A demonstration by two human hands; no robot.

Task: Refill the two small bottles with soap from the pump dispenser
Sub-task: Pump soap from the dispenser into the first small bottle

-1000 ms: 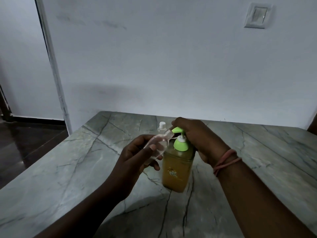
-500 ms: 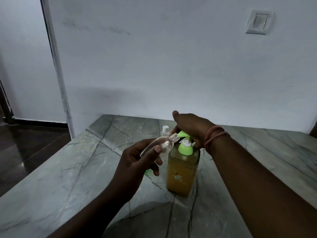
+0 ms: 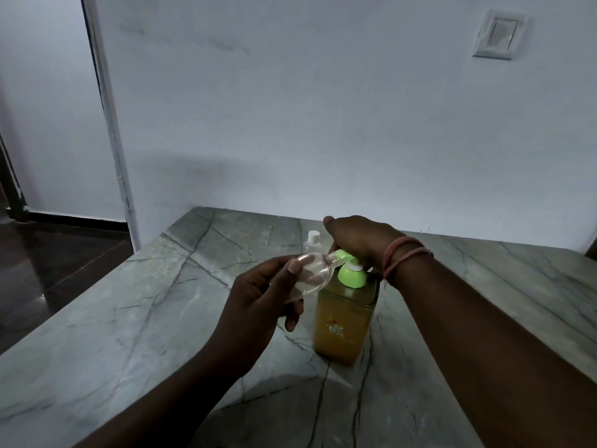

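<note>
Left hand grips the bottle tilted, mouth at the spout; right hand closed over the pump, second bottle behind on the table

Dim room — white wall, marble table

Dim, bluish light; wide-angle edge distortion
</note>
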